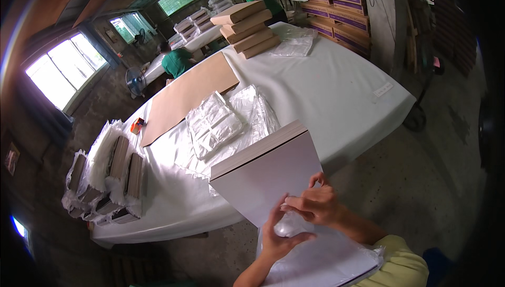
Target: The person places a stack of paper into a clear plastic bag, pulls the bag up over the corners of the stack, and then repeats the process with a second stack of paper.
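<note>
A thick stack of white boards (pixel 265 176) stands tilted in front of me, its layered edge up against the table's near side. A clear plastic bag (pixel 291 225) lies crumpled at the boards' lower part, under my hands. My right hand (pixel 317 203) is closed at the fingertips, seemingly pinching the plastic. My left hand (pixel 277 237) curves beside the plastic, thumb and fingers apart, its upper fingertips meeting those of the right. Nearer my body rests a flat white board or pack (pixel 326 260) with clear plastic over it.
The white-covered table (pixel 342 92) carries folded plastic bags (pixel 215 124), a brown sheet (pixel 189 95), an orange tape dispenser (pixel 137 125), bagged board stacks (pixel 110 174) and brown packs (pixel 247 26). Cartons (pixel 336 5) stand behind. Two people in green (pixel 178 62) are farther off.
</note>
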`<move>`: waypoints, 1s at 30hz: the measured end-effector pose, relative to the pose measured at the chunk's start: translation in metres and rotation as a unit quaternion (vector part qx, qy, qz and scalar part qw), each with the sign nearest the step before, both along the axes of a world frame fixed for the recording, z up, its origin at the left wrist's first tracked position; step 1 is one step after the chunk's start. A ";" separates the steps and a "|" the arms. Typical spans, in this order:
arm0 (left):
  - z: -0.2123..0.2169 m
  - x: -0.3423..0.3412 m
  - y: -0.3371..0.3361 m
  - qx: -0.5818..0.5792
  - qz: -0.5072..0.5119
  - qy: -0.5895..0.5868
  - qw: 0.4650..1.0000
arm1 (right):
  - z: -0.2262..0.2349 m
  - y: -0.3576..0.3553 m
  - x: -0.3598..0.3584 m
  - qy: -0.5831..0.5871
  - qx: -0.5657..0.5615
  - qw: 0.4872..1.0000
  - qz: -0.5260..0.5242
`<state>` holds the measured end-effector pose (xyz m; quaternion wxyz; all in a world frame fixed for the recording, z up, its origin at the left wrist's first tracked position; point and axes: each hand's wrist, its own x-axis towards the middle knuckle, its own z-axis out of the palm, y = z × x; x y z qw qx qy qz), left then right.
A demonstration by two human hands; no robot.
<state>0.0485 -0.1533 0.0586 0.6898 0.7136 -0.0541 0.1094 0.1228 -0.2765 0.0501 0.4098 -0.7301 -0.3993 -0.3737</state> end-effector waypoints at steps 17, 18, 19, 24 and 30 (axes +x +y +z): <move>-0.007 -0.007 0.025 0.101 -0.303 -0.033 0.947 | 0.002 -0.006 0.008 0.105 0.067 0.992 -0.007; 0.000 -0.011 0.026 0.084 -0.300 -0.028 0.950 | -0.001 -0.006 0.012 0.122 0.086 0.989 -0.019; 0.006 -0.012 0.028 0.067 -0.301 -0.027 0.951 | -0.003 -0.007 0.016 0.136 0.105 0.985 -0.035; 0.014 -0.016 0.064 0.019 -0.366 -0.114 0.924 | -0.008 -0.015 0.033 0.159 0.220 0.960 -0.072; -0.007 -0.049 0.071 -0.149 -0.297 -0.148 0.932 | 0.010 -0.041 0.043 0.466 0.539 0.665 0.221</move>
